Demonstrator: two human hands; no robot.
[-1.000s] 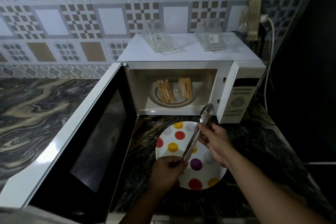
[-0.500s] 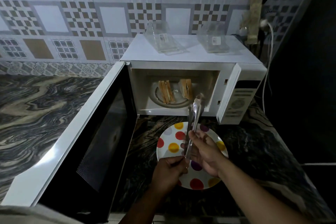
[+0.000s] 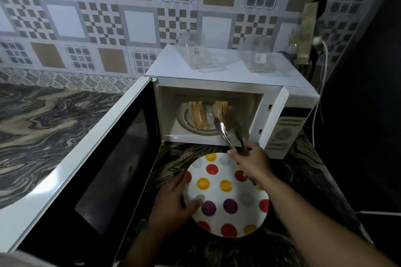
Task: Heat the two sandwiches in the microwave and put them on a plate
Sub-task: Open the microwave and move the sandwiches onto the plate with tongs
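Note:
The white microwave stands with its door swung wide to the left. Two sandwiches stand on edge on its glass turntable: the left sandwich and the right sandwich. My right hand grips metal tongs, whose spread tips reach into the cavity at the right sandwich. A white plate with coloured dots lies on the counter in front of the microwave. My left hand rests on the plate's left rim, thumb on top.
Two clear plastic sandwich boxes, one at the left and one at the right, sit on top of the microwave. A power cable hangs at its right side. The marbled counter stretches left. A dark surface rises at the right.
My left hand let go of the tongs and dropped onto the plate's rim. My right hand moved the tongs forward into the microwave, and their tips have spread apart.

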